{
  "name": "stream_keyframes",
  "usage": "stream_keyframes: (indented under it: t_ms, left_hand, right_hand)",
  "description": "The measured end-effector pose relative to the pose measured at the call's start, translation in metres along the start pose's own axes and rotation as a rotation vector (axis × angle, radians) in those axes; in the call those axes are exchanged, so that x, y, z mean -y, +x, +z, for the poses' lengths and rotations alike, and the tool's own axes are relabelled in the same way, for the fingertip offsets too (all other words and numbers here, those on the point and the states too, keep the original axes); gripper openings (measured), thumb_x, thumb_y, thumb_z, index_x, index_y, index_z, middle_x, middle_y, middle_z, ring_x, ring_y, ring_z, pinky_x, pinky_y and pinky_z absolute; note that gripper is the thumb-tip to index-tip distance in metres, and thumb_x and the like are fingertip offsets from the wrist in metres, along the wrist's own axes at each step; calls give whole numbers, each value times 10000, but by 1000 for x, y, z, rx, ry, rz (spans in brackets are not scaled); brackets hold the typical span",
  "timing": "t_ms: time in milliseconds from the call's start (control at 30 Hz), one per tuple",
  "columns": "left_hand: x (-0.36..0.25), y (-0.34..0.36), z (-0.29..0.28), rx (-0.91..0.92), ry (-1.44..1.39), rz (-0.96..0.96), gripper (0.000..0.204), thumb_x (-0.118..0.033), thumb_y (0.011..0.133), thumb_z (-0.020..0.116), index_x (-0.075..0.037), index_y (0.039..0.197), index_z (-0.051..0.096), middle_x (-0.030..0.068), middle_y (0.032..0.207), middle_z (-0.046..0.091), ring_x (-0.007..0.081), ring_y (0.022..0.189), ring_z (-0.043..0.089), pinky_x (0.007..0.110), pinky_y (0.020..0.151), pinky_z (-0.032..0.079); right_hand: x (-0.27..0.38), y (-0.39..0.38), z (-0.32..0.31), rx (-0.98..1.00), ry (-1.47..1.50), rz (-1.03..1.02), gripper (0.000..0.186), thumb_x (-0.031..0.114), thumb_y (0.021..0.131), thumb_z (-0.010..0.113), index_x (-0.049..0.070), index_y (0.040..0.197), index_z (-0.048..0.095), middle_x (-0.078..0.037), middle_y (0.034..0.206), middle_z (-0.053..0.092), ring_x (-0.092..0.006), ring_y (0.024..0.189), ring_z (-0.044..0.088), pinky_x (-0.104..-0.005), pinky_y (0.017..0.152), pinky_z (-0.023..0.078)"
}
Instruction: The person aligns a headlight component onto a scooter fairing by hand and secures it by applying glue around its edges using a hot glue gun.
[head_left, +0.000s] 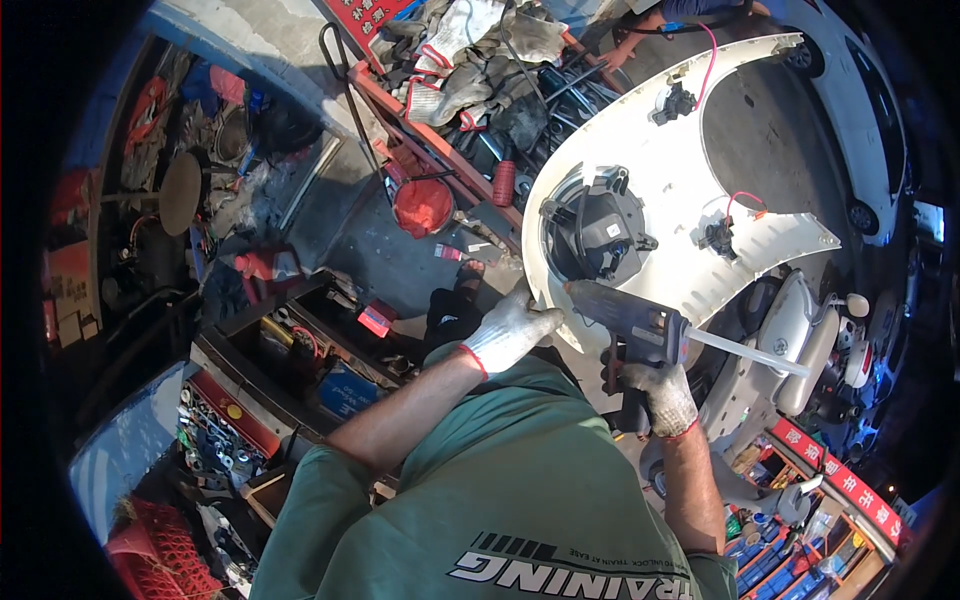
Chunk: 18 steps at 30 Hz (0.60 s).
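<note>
My left hand point(512, 332), in a white knitted glove with a red cuff, grips the near left edge of a cream-white scooter body panel point(690, 150). A black headlight housing point(598, 232) sits in the panel's round opening. Two small black fittings, one with a pink wire point(713, 60), are fixed on its inner face. In a greyish glove, my right hand point(662, 398) is closed round the handle of a dark hot glue gun point(640, 325). A long translucent glue stick point(750, 353) sticks out of its back. The gun's nozzle end points left, close to the panel's lower edge.
An orange-edged bench point(430, 140) with dirty gloves and tools stands beyond the panel. A red bucket point(423, 207) is at its side. Wooden drawers point(300, 350) lie to my left. A scooter point(790, 340) and parts shelves point(790, 540) are on the right. Another person's hand point(622, 50) shows at the top.
</note>
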<state>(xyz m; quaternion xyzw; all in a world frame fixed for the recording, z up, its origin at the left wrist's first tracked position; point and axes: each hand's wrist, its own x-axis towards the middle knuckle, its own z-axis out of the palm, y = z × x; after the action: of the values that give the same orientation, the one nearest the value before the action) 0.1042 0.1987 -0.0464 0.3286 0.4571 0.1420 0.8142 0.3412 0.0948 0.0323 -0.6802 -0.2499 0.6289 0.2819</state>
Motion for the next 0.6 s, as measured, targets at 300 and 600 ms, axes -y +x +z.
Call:
stream_keyframes:
  t_ms: [300, 600]
  left_hand:
    - [2, 2, -2, -10, 24, -15, 511, -181, 957, 694, 22, 1367, 465, 122, 1146, 645, 185, 998, 664, 315, 824, 609]
    - [-3, -1, -1, -17, 62, -59, 528, -206, 949, 702, 41, 1353, 468, 144, 1168, 645, 190, 1020, 666, 314, 846, 606]
  right_hand:
    - [17, -1, 15, -29, 93, 14, 433, 31, 801, 724, -52, 1212, 617, -133, 954, 705, -213, 794, 696, -338, 719, 586]
    - [11, 2, 11, -6, 94, 17, 426, 37, 817, 728, -23, 1223, 614, -120, 949, 701, -202, 777, 685, -321, 674, 566]
